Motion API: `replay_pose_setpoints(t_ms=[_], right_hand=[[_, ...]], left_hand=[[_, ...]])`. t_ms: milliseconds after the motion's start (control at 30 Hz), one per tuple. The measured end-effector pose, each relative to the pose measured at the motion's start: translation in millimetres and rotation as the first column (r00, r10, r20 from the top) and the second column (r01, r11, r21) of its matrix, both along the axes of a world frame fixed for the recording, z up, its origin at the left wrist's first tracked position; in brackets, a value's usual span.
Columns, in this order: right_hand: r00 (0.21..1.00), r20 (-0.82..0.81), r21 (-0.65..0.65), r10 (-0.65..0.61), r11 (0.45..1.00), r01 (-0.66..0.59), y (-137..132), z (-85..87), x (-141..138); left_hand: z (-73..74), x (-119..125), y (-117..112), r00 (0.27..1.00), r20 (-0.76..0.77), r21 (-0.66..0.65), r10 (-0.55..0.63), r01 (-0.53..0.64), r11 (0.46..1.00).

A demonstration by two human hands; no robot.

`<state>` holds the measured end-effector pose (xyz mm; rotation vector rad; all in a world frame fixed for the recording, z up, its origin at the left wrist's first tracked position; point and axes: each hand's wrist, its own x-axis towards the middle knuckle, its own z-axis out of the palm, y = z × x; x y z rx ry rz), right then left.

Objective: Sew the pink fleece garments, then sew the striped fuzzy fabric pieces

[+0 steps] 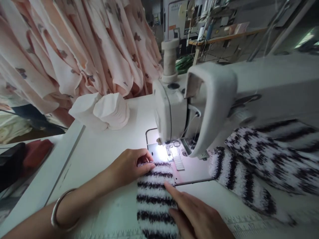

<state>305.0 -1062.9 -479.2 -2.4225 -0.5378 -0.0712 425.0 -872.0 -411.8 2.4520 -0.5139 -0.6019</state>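
So we're facing one big mass of pink cloth (pixel 99 49), which is hanging in folds along the back left and showing small dark prints. We're working at one white table (pixel 117 146), and one sewing machine (pixel 274 86) is filling the right side. Behind it, one bench (pixel 229 37) is standing well apart, with at least two spools near its left end, one white (pixel 200 34) and one blue (pixel 209 31).

Over on the right we're counting three fuzzy black-and-white pieces (pixel 271 159) showing, and they're overlapping in a loose pile. A fourth fuzzy bit, the striped strip (pixel 157 191), is lying in front of us between our hands, its far end sitting on the metal plate (pixel 156 151) just our side of the lit foot (pixel 170 152).

Our left hand (pixel 126 167) is pinching the strip's far left corner between thumb and fingers. Our right hand (pixel 199 212) is resting loosely on its right edge, index finger pointing out, not clamping anything.

Two white stacks (pixel 114 113) are standing side by side, touching, near the pink cloth. At the left edge, one red cloth (pixel 36 152) is lying against a black thing (pixel 12 162); we're not managing to tell if that's a container. Ruler marks (pixel 245 225) are running along the near edge, and we're wearing one bangle (pixel 56 212) on the left wrist.
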Motion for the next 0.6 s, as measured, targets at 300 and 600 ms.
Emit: replay_pose_setpoints(t_ms=[300, 600], right_hand=[[0.953, -0.282, 0.062, -0.115, 0.989, 0.138, 1, 35.5, 12], [0.946, -0.267, 0.097, -0.182, 0.972, 0.215, 6, 44.9, 10]], left_hand=[[-13.8, 1, 5, 0.996, 0.086, -0.158, 0.028, -0.014, 0.987], [-14.5, 6, 7, 0.997, 0.076, -0.167, 0.0, 0.012, 0.986]])
